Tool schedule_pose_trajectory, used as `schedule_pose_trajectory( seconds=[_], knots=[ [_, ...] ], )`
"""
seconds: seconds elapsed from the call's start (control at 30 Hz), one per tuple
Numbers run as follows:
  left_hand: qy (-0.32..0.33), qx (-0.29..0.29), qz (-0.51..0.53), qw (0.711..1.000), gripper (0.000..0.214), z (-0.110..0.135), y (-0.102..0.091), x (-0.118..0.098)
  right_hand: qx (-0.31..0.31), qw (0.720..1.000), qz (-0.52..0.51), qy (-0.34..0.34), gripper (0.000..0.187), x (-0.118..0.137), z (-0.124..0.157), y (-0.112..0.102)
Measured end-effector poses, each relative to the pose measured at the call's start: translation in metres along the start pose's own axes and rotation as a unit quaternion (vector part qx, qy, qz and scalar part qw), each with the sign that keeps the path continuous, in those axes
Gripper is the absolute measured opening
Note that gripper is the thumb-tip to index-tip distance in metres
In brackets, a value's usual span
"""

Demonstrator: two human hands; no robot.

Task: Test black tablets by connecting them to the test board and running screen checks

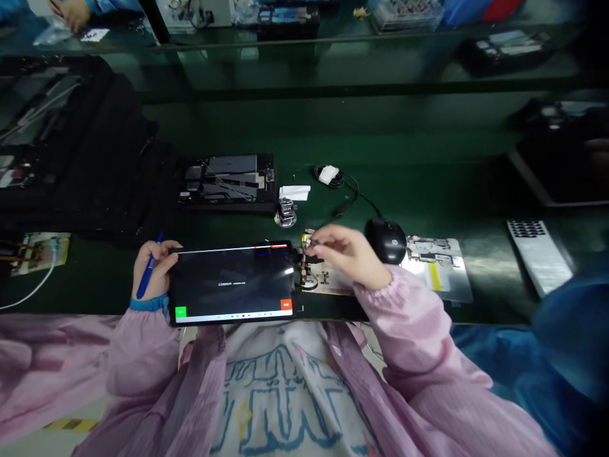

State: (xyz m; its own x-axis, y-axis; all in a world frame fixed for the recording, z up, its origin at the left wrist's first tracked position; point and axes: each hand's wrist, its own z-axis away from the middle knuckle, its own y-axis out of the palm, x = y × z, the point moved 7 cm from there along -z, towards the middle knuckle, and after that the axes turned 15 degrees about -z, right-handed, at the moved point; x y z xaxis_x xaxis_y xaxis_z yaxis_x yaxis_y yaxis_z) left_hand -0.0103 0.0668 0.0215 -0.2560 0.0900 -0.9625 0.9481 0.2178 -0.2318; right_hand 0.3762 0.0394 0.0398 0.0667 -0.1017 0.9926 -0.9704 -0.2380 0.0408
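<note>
My left hand (155,270) grips the left edge of a lit tablet screen (231,285), with a blue pen (149,273) also tucked between its fingers. The dark display shows a green box at lower left and a red one at lower right. At the screen's right side lies a circuit board (328,279) with small parts and thin cables. My right hand (345,251) is closed in a pinch over the board's upper left part. A small dark piece shows at those fingertips, too small to name. A black mouse (386,241) sits just right of that hand.
Behind the screen lie an opened tablet body (228,181), a small metal-and-black object (286,212) and a coiled cable (329,176). Black trays (118,146) are stacked at left. A silver metal plate (442,266) lies at right. A co-worker's hand (73,14) shows at the far left.
</note>
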Motion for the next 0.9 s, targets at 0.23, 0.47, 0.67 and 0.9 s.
schedule_pose_trajectory(
  seconds=[0.23,0.47,0.67,0.9],
  knots=[
    [0.009,0.005,0.004,1.0,0.054,-0.002,0.001,0.002,0.059,0.984,0.152,-0.072,0.015,-0.006,0.043,0.04],
    [0.015,0.009,0.001,1.0,0.06,-0.006,0.002,0.004,0.018,0.983,0.162,-0.083,0.014,-0.021,0.046,0.034],
    [0.019,0.006,-0.004,1.0,0.058,-0.006,0.003,0.002,0.0,0.982,0.161,-0.094,0.013,-0.025,0.048,0.032],
    [0.015,0.013,-0.026,0.999,0.06,-0.007,0.004,0.003,0.011,0.98,0.177,-0.087,0.013,-0.03,0.049,0.033]
  ],
)
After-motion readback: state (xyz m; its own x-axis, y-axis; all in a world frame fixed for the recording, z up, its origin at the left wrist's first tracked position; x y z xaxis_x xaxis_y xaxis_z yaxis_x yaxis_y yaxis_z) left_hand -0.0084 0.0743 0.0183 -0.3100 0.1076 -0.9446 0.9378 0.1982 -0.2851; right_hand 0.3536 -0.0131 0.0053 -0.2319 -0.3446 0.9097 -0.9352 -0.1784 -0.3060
